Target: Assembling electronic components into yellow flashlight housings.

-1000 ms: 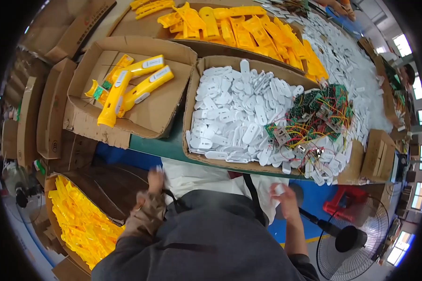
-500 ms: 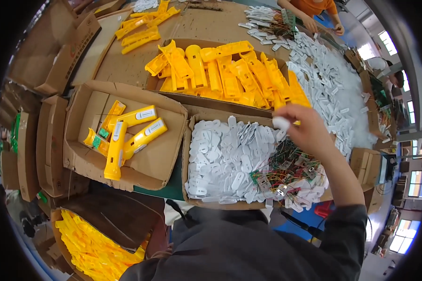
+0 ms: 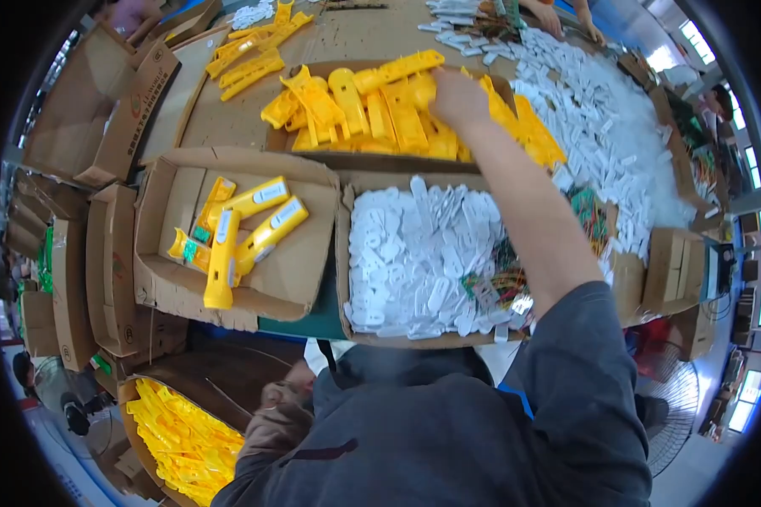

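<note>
My right hand [image 3: 462, 99] reaches over the far box, its fingers curled onto a yellow flashlight shell [image 3: 421, 89] among the piled half-shells. The fingertips are partly hidden. Low by my lap, my left hand [image 3: 301, 375] shows only in part, its fingers out of sight. White plastic pieces [image 3: 414, 245] fill the near box under my right forearm, with wired circuit boards [image 3: 495, 287] at their right side. To the left, a cardboard tray [image 3: 165, 283] holds several yellow flashlight bodies [image 3: 220, 258], some with white switch plates and some open with green boards inside.
Loose white parts [image 3: 588, 127] spread across the table's right side. More yellow shells [image 3: 254, 63] lie at the back left, and a box of them [image 3: 182, 439] stands low on my left. A fan [image 3: 672, 414] is at lower right. Another person's hands [image 3: 558, 17] work at the far edge.
My right hand has moved left and away from me, from beside the white pieces to the yellow shells. The white piece it held is no longer visible. My left hand has come partly into view.
</note>
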Demonstrator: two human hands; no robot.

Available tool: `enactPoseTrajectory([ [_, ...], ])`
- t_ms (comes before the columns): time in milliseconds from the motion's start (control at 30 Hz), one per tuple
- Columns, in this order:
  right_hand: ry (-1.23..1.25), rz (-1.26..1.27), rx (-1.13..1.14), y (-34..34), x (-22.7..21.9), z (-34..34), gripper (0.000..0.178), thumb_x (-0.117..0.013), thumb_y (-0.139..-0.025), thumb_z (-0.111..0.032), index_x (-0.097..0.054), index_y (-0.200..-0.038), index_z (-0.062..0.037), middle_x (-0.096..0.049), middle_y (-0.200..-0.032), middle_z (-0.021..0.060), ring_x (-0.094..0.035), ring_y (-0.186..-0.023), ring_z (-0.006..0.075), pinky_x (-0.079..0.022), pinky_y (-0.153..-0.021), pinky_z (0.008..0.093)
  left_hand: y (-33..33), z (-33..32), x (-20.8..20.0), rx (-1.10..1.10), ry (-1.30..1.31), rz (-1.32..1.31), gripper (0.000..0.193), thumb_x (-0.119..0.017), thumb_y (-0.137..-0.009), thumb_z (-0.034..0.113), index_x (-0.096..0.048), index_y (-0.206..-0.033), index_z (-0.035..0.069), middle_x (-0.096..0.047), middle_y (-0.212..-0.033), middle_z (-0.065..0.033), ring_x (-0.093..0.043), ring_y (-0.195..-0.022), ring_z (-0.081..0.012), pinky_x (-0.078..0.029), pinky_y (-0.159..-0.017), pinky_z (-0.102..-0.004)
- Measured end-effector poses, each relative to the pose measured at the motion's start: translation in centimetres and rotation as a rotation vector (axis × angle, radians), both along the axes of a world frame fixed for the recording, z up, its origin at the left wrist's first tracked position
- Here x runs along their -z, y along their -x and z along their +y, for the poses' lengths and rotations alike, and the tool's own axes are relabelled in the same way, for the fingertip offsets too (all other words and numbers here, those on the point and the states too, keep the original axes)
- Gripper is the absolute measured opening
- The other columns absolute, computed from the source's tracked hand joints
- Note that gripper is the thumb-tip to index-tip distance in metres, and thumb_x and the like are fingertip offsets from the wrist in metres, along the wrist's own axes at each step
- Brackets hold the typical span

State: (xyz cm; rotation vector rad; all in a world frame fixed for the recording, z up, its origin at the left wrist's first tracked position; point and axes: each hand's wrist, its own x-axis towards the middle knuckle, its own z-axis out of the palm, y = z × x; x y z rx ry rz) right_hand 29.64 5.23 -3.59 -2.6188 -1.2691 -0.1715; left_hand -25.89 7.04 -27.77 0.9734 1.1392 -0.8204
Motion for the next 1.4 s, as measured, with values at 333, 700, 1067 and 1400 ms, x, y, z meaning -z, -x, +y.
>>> enactPoseTrajectory([
  [333,-0.859,-0.08,-0.67,18.5,-9.0,-15.4,0.031,-0.069,-0.069,-0.017,-0.061,-0.099,-0.01,-0.064,-0.093,0.0088,-0.063,-0.082,0.0232,-0.051,-0.071,0.0336,-15.4,-5.1,-27.8,-0.308,0.024,-1.133,0.075,-0.035,-0.089,0.059,-0.036,-0.13,-0.004,-0.052,-0.119,-0.0189,-0.056,-0.104,-0.0277,-0.052,-0.08,-0.0379],
  [700,-0.442,0.161,-0.436,22.9,1.7,-22.6,0.028,-0.061,-0.065,-0.001,-0.064,-0.092,-0.0068,-0.06,-0.096,0.0081,-0.058,-0.087,0.0256,-0.048,-0.074,0.0356,-16.2,-5.2,-24.1,-0.893,0.044,-1.143,0.031,-0.06,-0.086,0.025,-0.049,-0.108,0.007,-0.051,-0.091,-0.0031,-0.052,-0.081,-0.0143,-0.046,-0.068,-0.027],
  [1067,0.01,-0.037,-0.702,18.6,1.1,-18.9,0.006,-0.056,-0.072,-0.007,-0.058,-0.077,-0.0067,-0.058,-0.077,0.0079,-0.06,-0.081,0.0248,-0.048,-0.07,0.0355,-17.8,-8.1,-23.7,-0.841,0.174,-0.983,0.031,-0.055,-0.089,0.024,-0.048,-0.112,0.004,-0.045,-0.091,-0.0056,-0.046,-0.081,-0.0147,-0.043,-0.063,-0.0237],
  [1400,-0.45,0.378,-0.467,19.8,-0.5,-19.5,0.008,-0.058,-0.079,-0.005,-0.056,-0.087,-0.0028,-0.056,-0.076,0.0034,-0.055,-0.066,0.0152,-0.045,-0.058,0.0286,-22.7,-5.5,-22.8,-0.691,0.37,-1.162,0.053,-0.058,-0.087,0.035,-0.039,-0.127,0.005,-0.051,-0.084,-0.0002,-0.047,-0.065,-0.0078,-0.041,-0.056,-0.0204],
])
